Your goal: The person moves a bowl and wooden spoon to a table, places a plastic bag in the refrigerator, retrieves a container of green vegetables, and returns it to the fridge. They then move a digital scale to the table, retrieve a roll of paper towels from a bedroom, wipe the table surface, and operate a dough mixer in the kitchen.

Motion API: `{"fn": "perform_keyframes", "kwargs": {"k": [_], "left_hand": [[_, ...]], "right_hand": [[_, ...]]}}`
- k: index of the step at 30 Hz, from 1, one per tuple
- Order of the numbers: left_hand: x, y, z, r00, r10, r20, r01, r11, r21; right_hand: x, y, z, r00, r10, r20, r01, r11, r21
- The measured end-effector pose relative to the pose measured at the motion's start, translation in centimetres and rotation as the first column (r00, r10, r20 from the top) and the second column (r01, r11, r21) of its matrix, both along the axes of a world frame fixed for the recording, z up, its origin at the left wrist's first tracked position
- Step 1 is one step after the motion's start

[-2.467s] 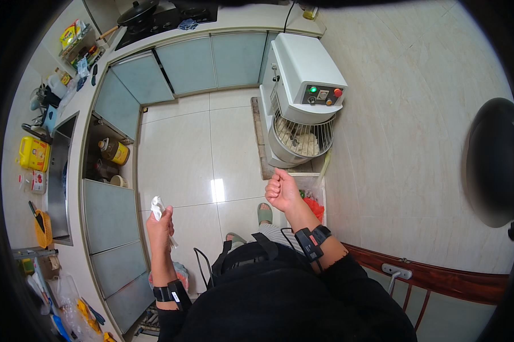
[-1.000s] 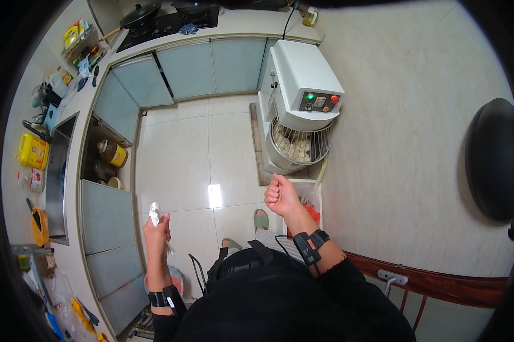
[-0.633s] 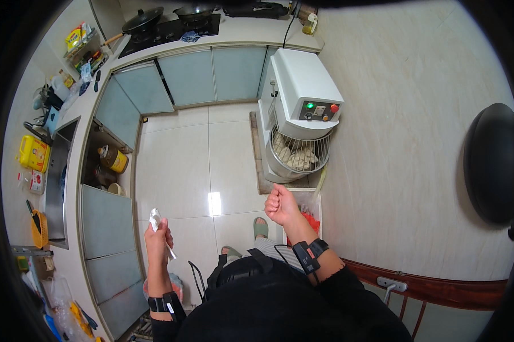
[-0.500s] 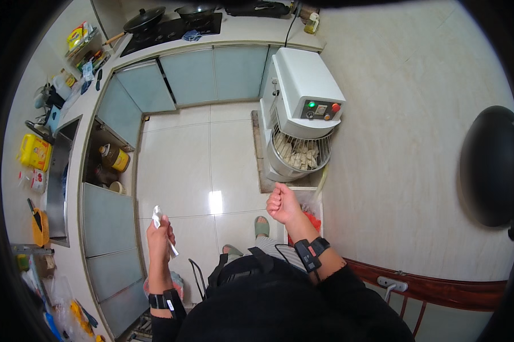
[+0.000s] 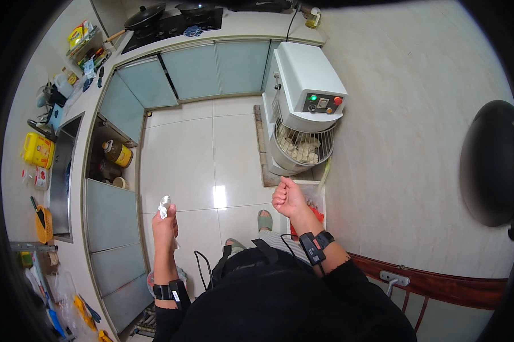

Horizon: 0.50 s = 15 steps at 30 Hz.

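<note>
My left hand (image 5: 166, 229) is raised in front of the floor on the left, its fingers wrapped round a crumpled white tissue (image 5: 164, 206). The tissue's top sticks out above the thumb, and a bit of white shows below the fingers. My right hand (image 5: 288, 198) is curled into a loose fist with nothing visible in it. Beyond the right hand stands a white dough mixer (image 5: 305, 85) with a lit green lamp and a red button. Pale chunks of dough (image 5: 298, 149) lie in its bowl, under a wire guard (image 5: 322, 142).
A counter with a sink (image 5: 66, 188) runs along the left, and a stove (image 5: 174, 28) is at the back. One cabinet is open, with a large oil bottle (image 5: 118, 153) inside. A box with red bags (image 5: 316, 215) stands below my right forearm. A door handle (image 5: 394, 279) is at lower right.
The dough in the mixer bowl has shifted. My left hand has turned and risen slightly, so less of the tissue shows. My right hand stays curled, a little farther right and higher.
</note>
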<state>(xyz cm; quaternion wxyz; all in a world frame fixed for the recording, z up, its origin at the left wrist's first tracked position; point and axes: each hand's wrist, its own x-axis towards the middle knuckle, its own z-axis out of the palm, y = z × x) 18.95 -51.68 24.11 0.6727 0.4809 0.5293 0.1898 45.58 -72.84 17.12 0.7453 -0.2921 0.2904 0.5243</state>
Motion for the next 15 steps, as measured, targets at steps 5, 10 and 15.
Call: {"fn": "perform_keyframes", "kwargs": {"k": [5,10,15], "left_hand": [[-0.11,0.0,0.04,1.0,0.005,-0.031,-0.004,1.0,0.03],[-0.54,-0.06,-0.26,0.999,0.014,-0.036,-0.012,0.999,0.042],[-0.66,0.04,-0.59,0.999,0.008,-0.042,-0.005,0.999,0.053]], "right_hand": [[-0.04,0.26,-0.11,1.0,-0.007,0.002,0.007,1.0,-0.013],[-0.29,0.17,-0.33,1.0,-0.004,-0.018,0.004,1.0,-0.025],[-0.3,0.12,-0.47,1.0,-0.013,-0.017,0.012,1.0,-0.02]]}}
